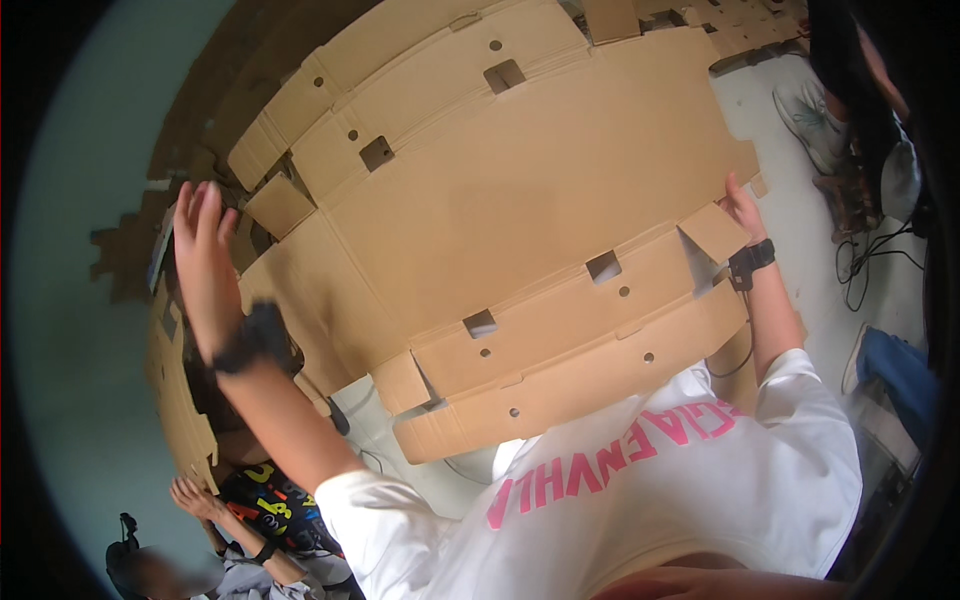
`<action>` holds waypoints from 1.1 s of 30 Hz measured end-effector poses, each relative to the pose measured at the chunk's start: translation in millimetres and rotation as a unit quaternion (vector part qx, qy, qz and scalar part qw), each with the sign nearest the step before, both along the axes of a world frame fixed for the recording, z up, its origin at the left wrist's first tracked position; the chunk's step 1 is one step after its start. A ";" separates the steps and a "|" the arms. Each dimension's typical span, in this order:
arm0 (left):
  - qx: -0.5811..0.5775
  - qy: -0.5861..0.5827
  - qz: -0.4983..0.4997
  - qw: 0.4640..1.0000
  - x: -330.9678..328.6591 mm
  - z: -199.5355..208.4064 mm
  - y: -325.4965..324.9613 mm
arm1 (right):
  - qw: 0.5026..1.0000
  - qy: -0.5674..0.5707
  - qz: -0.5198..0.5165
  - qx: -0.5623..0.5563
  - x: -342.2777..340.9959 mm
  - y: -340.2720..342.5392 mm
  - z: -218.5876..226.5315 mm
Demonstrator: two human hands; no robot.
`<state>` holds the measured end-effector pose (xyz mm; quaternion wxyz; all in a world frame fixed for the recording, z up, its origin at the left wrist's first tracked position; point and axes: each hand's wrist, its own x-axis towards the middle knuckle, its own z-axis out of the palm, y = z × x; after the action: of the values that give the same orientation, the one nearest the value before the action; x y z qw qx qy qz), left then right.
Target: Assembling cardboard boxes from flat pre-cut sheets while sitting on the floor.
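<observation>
A large unfolded cardboard box blank spreads across the middle in front of me, with creases, side flaps, round holes and squarish cut-outs. At its right edge my right hand grips the board beside a small corner flap, its fingers partly hidden by the cardboard. My left hand is raised at the left side, near a small flap. Its fingers are stretched out with nothing held in them. Both wrists carry black bands. The near long flap reaches toward my white shirt.
At lower left another person's hand touches a cardboard piece. More cardboard lies at the far right. Shoes, black cables and a blue-clad leg are on the right. A pale green wall borders the left.
</observation>
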<state>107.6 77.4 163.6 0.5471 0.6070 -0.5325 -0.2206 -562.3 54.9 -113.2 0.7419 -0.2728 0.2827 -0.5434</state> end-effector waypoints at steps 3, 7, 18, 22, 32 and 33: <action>0.071 -0.036 0.185 0.979 52.1 -46.6 -77.7 | 1.000 -0.007 0.004 -0.010 -6.0 -0.4 -5.8; 0.159 0.218 0.039 0.962 93.6 -111.0 -99.0 | 0.998 -0.049 0.019 -0.019 -1.0 5.1 -1.3; -0.090 0.249 -0.020 0.964 87.8 -114.7 -83.8 | 0.815 0.546 0.193 0.014 -12.3 25.8 161.5; -0.121 0.128 -0.005 0.984 75.8 -110.4 -79.1 | 0.848 0.487 0.175 -0.117 -6.3 54.9 232.3; -0.145 0.041 0.112 0.982 42.8 -92.4 -74.4 | 0.902 0.387 0.122 -0.149 102.4 3.1 239.0; -0.149 0.038 0.149 0.977 35.1 -87.8 -73.6 | 0.883 0.405 0.142 -0.190 112.2 -13.2 234.3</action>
<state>142.7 3.8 75.8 0.6782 0.5823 -0.4416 -0.0772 -450.1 41.7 121.2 0.5657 -0.6421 0.4081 -0.3181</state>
